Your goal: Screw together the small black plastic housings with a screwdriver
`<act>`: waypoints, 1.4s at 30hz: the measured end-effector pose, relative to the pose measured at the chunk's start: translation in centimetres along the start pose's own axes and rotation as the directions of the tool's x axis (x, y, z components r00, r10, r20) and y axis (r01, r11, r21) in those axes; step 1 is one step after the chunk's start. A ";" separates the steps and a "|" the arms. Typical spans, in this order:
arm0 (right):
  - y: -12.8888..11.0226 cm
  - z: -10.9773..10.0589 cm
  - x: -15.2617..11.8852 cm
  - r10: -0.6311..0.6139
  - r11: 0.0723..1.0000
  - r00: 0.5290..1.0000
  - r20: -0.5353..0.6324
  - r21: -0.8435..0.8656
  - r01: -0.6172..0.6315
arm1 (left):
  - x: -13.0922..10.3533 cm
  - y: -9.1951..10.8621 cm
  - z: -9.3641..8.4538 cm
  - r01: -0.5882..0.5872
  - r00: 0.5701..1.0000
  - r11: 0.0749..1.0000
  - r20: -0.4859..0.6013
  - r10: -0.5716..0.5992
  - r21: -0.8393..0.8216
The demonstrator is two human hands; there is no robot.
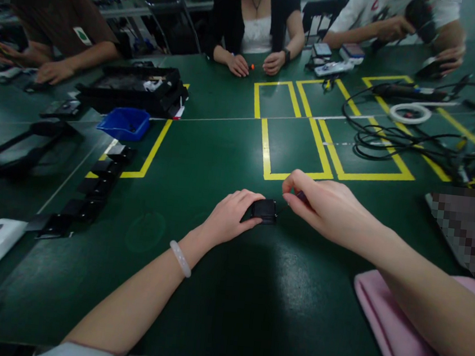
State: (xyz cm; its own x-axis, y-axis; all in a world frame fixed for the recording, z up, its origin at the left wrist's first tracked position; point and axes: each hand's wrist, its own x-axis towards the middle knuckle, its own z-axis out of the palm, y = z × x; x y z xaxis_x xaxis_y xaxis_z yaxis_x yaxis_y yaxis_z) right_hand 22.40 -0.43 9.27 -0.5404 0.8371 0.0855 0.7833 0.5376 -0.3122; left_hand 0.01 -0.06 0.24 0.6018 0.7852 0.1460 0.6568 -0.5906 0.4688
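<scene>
Now left hand [230,216] pinches black device [264,210], right hand [328,206] tool [302,196]; tray [152,102] holds something white [152,86].

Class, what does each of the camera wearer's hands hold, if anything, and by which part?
The left hand holds a small black case by its left end. The right hand pinches a thin dark tool, seemingly by its handle, mostly hidden.

No word, number or brand can be read. A green mark [81,37] is seen on a brown shirt [63,4], a red mark [379,11] on a white shirt [360,12]; both are too small to be made out.
</scene>
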 end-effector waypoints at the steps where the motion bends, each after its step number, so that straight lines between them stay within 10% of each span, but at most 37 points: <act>1: 0.0 0.0 0.0 -0.002 1.000 1.000 0.005 0.003 0.002 | 0.0 0.0 0.0 -0.001 1.000 1.000 0.000 0.001 0.000; 42: -0.4 -0.3 -0.1 -0.005 0.999 0.997 0.078 -0.035 0.008 | 0.0 -0.2 0.2 0.009 1.000 1.000 -0.002 -0.009 0.015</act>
State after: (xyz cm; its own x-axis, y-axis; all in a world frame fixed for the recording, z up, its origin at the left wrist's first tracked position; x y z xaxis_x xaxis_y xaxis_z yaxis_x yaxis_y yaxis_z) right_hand 22.21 -0.66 9.67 -0.5668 0.8237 0.0136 0.7891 0.5476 -0.2784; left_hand -0.03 0.02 -0.01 0.5948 0.7910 0.1432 0.6694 -0.5860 0.4566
